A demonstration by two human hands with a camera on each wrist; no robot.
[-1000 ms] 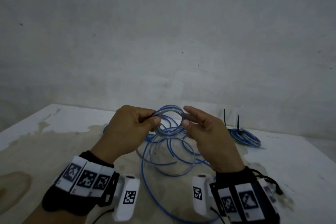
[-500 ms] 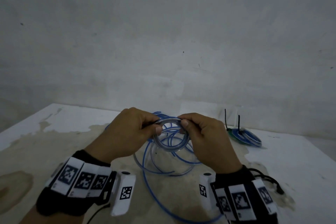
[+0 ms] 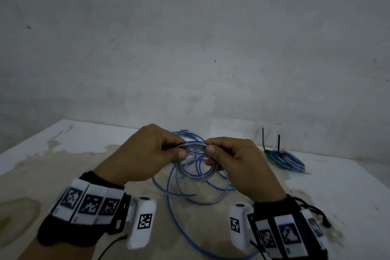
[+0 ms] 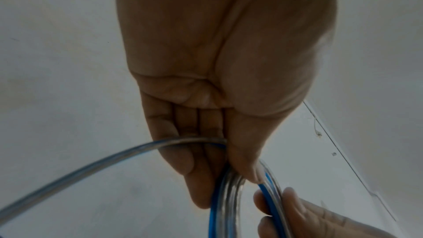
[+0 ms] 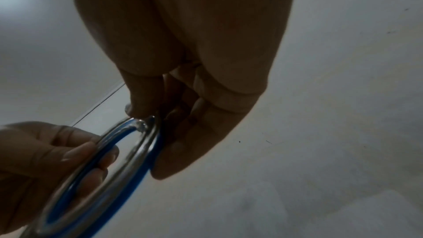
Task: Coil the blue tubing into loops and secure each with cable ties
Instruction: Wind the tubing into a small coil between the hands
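Observation:
A small coil of blue and clear tubing (image 3: 197, 172) hangs above the table between both hands. My left hand (image 3: 168, 150) pinches its upper left side with thumb and fingers; the same coil (image 4: 225, 204) runs under that thumb in the left wrist view. My right hand (image 3: 213, 150) pinches the upper right side, and the coil (image 5: 128, 153) shows under its fingers in the right wrist view. Loose blue tubing (image 3: 175, 213) trails from the coil down over the table toward me. A dark strip at the left fingertips is too blurred to name.
A finished coil (image 3: 287, 159) with two black cable ties (image 3: 279, 145) standing up lies at the back right of the white, stained table (image 3: 63, 167). A grey wall rises behind the table's far edge.
The right hand went from loosely open beside the coil to pinching it. Both hands drew together and the coil tipped down, now hanging below the fingers.

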